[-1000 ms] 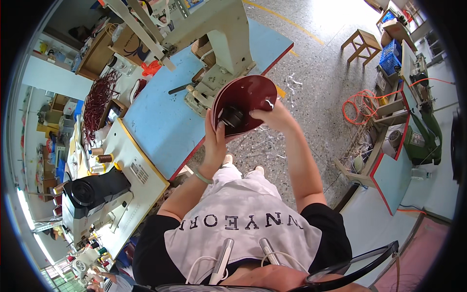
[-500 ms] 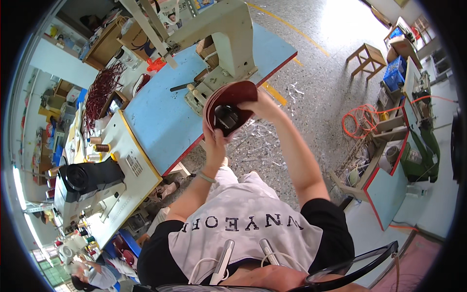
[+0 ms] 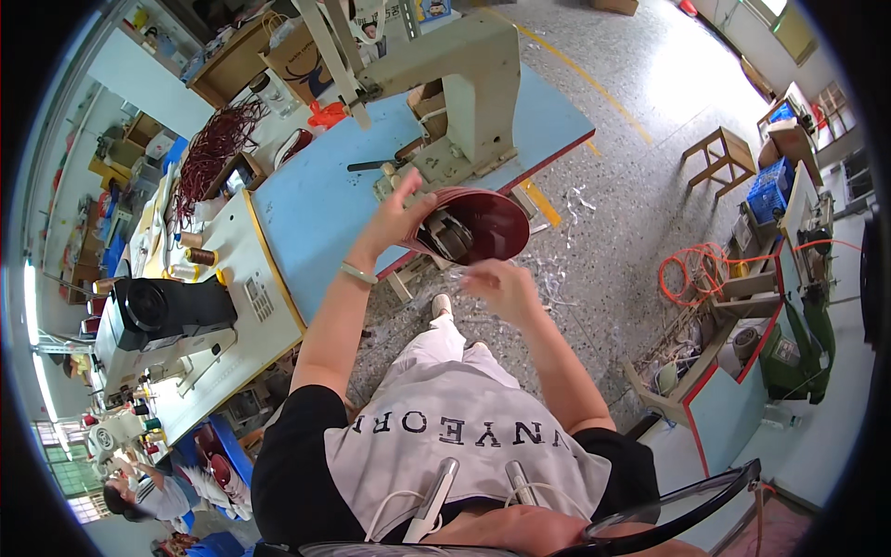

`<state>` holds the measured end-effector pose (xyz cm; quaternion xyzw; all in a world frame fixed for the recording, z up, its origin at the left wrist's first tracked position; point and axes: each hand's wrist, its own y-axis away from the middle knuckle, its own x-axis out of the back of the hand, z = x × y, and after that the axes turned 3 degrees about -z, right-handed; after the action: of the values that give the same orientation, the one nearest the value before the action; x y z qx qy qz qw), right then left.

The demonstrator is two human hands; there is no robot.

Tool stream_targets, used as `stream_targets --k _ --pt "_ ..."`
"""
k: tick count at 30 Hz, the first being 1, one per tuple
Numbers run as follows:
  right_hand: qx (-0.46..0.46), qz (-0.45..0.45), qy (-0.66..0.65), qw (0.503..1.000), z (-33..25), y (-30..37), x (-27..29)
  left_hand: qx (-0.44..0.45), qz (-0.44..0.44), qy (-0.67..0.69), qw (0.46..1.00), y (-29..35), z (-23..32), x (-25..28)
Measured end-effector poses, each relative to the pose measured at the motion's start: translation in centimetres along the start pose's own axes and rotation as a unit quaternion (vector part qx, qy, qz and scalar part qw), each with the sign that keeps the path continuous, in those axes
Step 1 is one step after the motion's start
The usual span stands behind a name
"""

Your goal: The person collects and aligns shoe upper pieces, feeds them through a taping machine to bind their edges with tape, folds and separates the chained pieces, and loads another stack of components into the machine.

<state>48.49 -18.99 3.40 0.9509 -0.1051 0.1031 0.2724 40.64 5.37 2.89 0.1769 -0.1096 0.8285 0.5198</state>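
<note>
A dark red hollow piece [image 3: 501, 223], curved like a wide tube with layered edges, is held up over the near edge of the blue table. Inside its opening sits a dark metallic object [image 3: 450, 239] whose kind I cannot make out. My left hand [image 3: 397, 221] grips the left side of the red piece, its thumb along the rim and a finger pointing up. Just below the piece's lower rim is my right hand [image 3: 506, 290], its fingers bent and blurred. Whether it touches the rim is unclear.
A long-arm sewing machine [image 3: 483, 93] stands on the blue table [image 3: 306, 218]. Another black-and-white machine [image 3: 162, 320] is at the left on a pale table, with thread spools [image 3: 200, 255] nearby. A wooden stool [image 3: 719, 158] and an orange hose [image 3: 691, 274] are at the right.
The red piece has tilted and shifted right, its opening now facing more to the right. My left hand has risen to its left side; my right hand has left the upper rim and dropped below.
</note>
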Motion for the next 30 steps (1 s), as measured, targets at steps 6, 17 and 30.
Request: stream_targets --k 6,17,30 --pt "0.436 0.202 0.088 0.873 1.2 -5.4 1.9 0.008 0.134 0.255 0.958 -2.4 2.3 3.6" --pt "0.37 0.207 0.082 0.902 -11.1 -12.1 5.2 -0.001 0.239 0.117 0.964 -5.5 2.5 7.1" --pt "0.24 0.155 0.105 0.953 -17.6 -17.5 7.5 -0.048 0.196 0.046 0.978 -9.5 -2.3 13.5"
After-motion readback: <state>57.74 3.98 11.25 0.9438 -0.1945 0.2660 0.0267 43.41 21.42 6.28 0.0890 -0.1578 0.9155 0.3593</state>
